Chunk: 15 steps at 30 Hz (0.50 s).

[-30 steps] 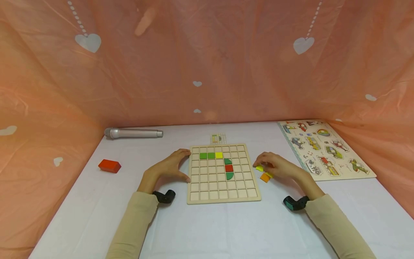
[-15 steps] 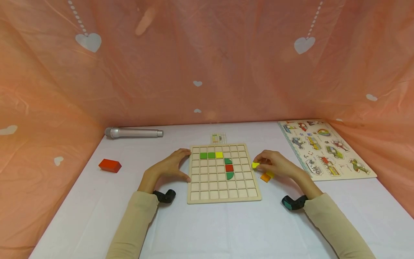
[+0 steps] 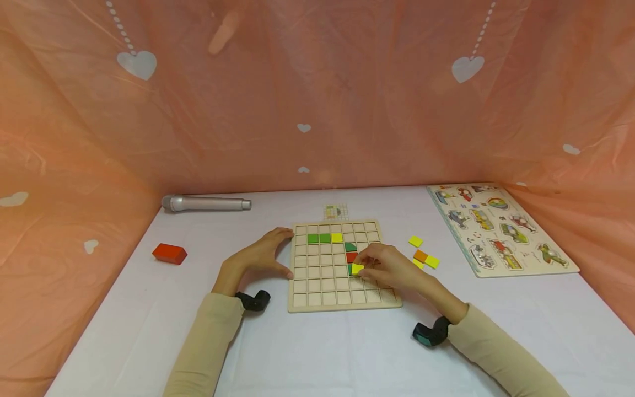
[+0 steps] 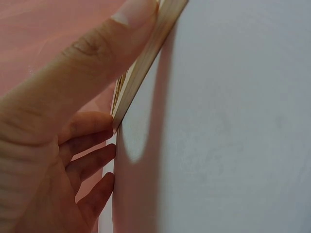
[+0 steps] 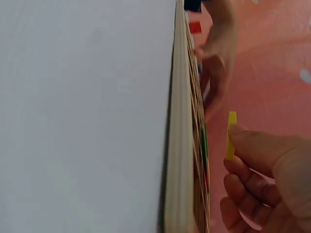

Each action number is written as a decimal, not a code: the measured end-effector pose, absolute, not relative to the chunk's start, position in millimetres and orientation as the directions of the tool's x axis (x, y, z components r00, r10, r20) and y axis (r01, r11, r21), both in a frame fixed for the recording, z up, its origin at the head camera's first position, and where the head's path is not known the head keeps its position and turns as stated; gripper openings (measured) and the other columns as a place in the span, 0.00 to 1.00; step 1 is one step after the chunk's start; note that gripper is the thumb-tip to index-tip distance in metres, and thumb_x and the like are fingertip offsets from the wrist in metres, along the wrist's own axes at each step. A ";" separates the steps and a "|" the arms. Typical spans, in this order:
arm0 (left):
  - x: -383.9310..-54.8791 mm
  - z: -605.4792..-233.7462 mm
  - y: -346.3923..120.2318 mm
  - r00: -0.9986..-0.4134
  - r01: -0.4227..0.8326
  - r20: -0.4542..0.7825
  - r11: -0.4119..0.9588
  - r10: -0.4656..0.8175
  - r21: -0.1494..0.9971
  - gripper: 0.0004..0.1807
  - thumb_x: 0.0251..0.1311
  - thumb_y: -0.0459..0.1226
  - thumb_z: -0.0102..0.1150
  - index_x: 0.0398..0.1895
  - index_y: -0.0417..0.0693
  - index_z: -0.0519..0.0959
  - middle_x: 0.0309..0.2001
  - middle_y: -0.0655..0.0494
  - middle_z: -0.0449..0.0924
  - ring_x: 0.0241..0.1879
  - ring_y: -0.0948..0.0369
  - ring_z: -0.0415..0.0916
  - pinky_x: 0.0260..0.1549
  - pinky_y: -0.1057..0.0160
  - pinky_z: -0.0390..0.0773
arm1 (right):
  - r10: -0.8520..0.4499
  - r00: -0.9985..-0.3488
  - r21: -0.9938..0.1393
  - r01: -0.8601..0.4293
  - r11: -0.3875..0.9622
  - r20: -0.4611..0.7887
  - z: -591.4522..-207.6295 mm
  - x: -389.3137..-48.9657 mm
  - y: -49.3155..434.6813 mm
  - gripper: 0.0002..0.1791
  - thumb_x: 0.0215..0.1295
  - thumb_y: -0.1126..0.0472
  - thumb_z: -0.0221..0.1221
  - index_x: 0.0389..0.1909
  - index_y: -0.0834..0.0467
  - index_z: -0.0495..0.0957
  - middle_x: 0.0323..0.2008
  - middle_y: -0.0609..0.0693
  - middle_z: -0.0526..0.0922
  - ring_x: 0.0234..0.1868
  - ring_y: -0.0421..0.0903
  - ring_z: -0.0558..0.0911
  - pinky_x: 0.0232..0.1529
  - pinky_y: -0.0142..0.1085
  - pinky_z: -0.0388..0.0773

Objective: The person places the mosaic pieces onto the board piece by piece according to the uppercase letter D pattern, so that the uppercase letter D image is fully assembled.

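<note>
A yellow square tile [image 3: 357, 269] is pinched between the thumb and fingers of my right hand [image 3: 389, 267], above the right-middle part of the wooden grid board [image 3: 344, 307]. In the right wrist view the yellow tile [image 5: 231, 136] appears edge-on, apart from the board [image 5: 180, 145]. My left hand [image 3: 260, 253] is at the board's left edge, thumb and fingers spread; in the left wrist view the thumb [image 4: 87, 58] touches that edge. The board bears two green squares [image 3: 318, 238], a yellow square [image 3: 337, 237], a red square [image 3: 351, 257] and two green curved pieces [image 3: 350, 247], the lower partly hidden.
Several yellow and orange tiles [image 3: 420, 256] lie right of the board. A small pattern card [image 3: 336, 212] lies behind it. A picture puzzle [image 3: 501, 231] lies far right, a silver microphone [image 3: 207, 203] back left, a red block [image 3: 170, 253] at left.
My right hand has picked up a yellow tile from the loose ones and carried it left over the board. The left hand has stayed in place.
</note>
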<state>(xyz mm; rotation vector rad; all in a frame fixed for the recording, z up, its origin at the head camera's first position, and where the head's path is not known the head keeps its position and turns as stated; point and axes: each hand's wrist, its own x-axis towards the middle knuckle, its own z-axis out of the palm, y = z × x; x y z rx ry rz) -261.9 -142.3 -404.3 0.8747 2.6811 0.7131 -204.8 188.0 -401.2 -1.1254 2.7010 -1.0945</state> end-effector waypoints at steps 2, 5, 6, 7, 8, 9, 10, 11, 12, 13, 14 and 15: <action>-262.6 -405.0 -142.3 -0.794 0.491 -0.066 0.702 0.604 0.516 0.58 0.35 0.52 0.76 0.68 0.36 0.57 0.68 0.42 0.55 0.69 0.48 0.50 0.67 0.50 0.54 | -0.645 -0.726 -0.607 -0.631 0.484 0.240 -402.6 -202.1 181.0 0.12 0.56 0.62 0.65 0.41 0.59 0.79 0.35 0.45 0.78 0.34 0.39 0.74 0.35 0.30 0.76; -262.9 -405.2 -142.2 -0.797 0.490 -0.065 0.704 0.601 0.513 0.58 0.34 0.52 0.76 0.68 0.36 0.58 0.68 0.42 0.55 0.69 0.48 0.50 0.67 0.50 0.54 | -0.672 -0.701 -0.597 -0.652 0.467 0.239 -407.0 -200.6 172.6 0.11 0.57 0.60 0.65 0.40 0.57 0.79 0.34 0.44 0.79 0.33 0.38 0.75 0.34 0.29 0.76; -263.1 -405.3 -142.0 -0.798 0.488 -0.066 0.707 0.599 0.513 0.58 0.34 0.52 0.76 0.68 0.36 0.58 0.68 0.42 0.55 0.69 0.48 0.50 0.67 0.50 0.54 | -0.680 -0.693 -0.592 -0.659 0.464 0.238 -408.7 -200.4 170.0 0.11 0.57 0.60 0.65 0.40 0.57 0.80 0.34 0.44 0.79 0.33 0.37 0.76 0.35 0.29 0.76; -263.1 -405.3 -142.0 -0.798 0.488 -0.065 0.707 0.599 0.512 0.58 0.34 0.52 0.76 0.67 0.36 0.58 0.68 0.42 0.55 0.69 0.48 0.50 0.67 0.50 0.54 | -0.685 -0.689 -0.583 -0.665 0.468 0.236 -409.6 -200.0 167.7 0.11 0.57 0.60 0.65 0.40 0.57 0.80 0.34 0.43 0.80 0.34 0.37 0.76 0.36 0.29 0.77; -263.1 -405.2 -142.0 -0.798 0.489 -0.064 0.707 0.599 0.512 0.58 0.34 0.52 0.76 0.67 0.36 0.58 0.68 0.42 0.55 0.69 0.48 0.50 0.67 0.50 0.54 | -0.690 -0.684 -0.574 -0.671 0.469 0.236 -411.0 -200.1 165.7 0.10 0.57 0.60 0.65 0.40 0.57 0.80 0.34 0.43 0.80 0.34 0.36 0.76 0.36 0.29 0.77; -263.1 -405.2 -142.1 -0.797 0.490 -0.063 0.705 0.600 0.512 0.58 0.34 0.52 0.76 0.67 0.36 0.58 0.68 0.42 0.55 0.69 0.48 0.50 0.67 0.50 0.54 | -0.693 -0.681 -0.562 -0.678 0.474 0.238 -411.9 -200.1 163.9 0.10 0.56 0.60 0.65 0.39 0.56 0.81 0.34 0.43 0.81 0.34 0.36 0.76 0.37 0.29 0.76; -263.2 -405.4 -142.1 -0.796 0.492 -0.062 0.704 0.602 0.512 0.58 0.34 0.52 0.76 0.67 0.36 0.58 0.68 0.42 0.55 0.69 0.48 0.50 0.67 0.50 0.54 | -0.695 -0.678 -0.551 -0.684 0.477 0.240 -412.4 -199.9 162.3 0.10 0.56 0.60 0.65 0.39 0.56 0.81 0.34 0.42 0.81 0.34 0.36 0.76 0.37 0.29 0.76; -263.1 -405.4 -142.3 -0.795 0.493 -0.061 0.702 0.603 0.514 0.58 0.34 0.52 0.76 0.67 0.36 0.58 0.68 0.42 0.55 0.69 0.48 0.50 0.67 0.50 0.54 | -0.697 -0.675 -0.538 -0.692 0.482 0.243 -412.6 -199.7 161.1 0.09 0.56 0.59 0.66 0.38 0.56 0.82 0.34 0.42 0.81 0.34 0.36 0.76 0.37 0.29 0.76; -263.1 -405.5 -142.5 -0.794 0.495 -0.059 0.700 0.605 0.515 0.58 0.34 0.52 0.76 0.67 0.35 0.58 0.68 0.42 0.55 0.68 0.48 0.50 0.67 0.50 0.54 | -0.697 -0.674 -0.525 -0.696 0.490 0.244 -412.1 -199.3 159.9 0.09 0.55 0.59 0.66 0.37 0.55 0.82 0.34 0.42 0.81 0.34 0.36 0.76 0.37 0.29 0.76; -263.1 -405.5 -142.6 -0.792 0.497 -0.057 0.697 0.608 0.517 0.58 0.34 0.52 0.76 0.67 0.35 0.58 0.68 0.42 0.56 0.68 0.48 0.50 0.67 0.50 0.54 | -0.697 -0.674 -0.517 -0.699 0.494 0.246 -411.8 -199.2 159.2 0.09 0.55 0.59 0.66 0.37 0.55 0.83 0.34 0.42 0.81 0.35 0.36 0.76 0.38 0.29 0.75; -263.1 -405.7 -142.7 -0.791 0.498 -0.057 0.695 0.609 0.519 0.58 0.34 0.52 0.76 0.67 0.35 0.58 0.68 0.42 0.56 0.68 0.48 0.50 0.67 0.50 0.54 | -0.698 -0.673 -0.510 -0.702 0.496 0.247 -411.4 -199.0 158.6 0.08 0.55 0.59 0.66 0.36 0.55 0.83 0.34 0.42 0.82 0.35 0.36 0.76 0.38 0.29 0.75; -263.1 -405.8 -142.8 -0.790 0.499 -0.055 0.694 0.610 0.519 0.58 0.34 0.52 0.76 0.67 0.35 0.58 0.68 0.42 0.56 0.68 0.48 0.50 0.67 0.49 0.54 | -0.699 -0.671 -0.506 -0.705 0.497 0.247 -410.3 -198.6 157.8 0.08 0.55 0.59 0.66 0.36 0.55 0.84 0.34 0.42 0.82 0.35 0.36 0.76 0.39 0.29 0.75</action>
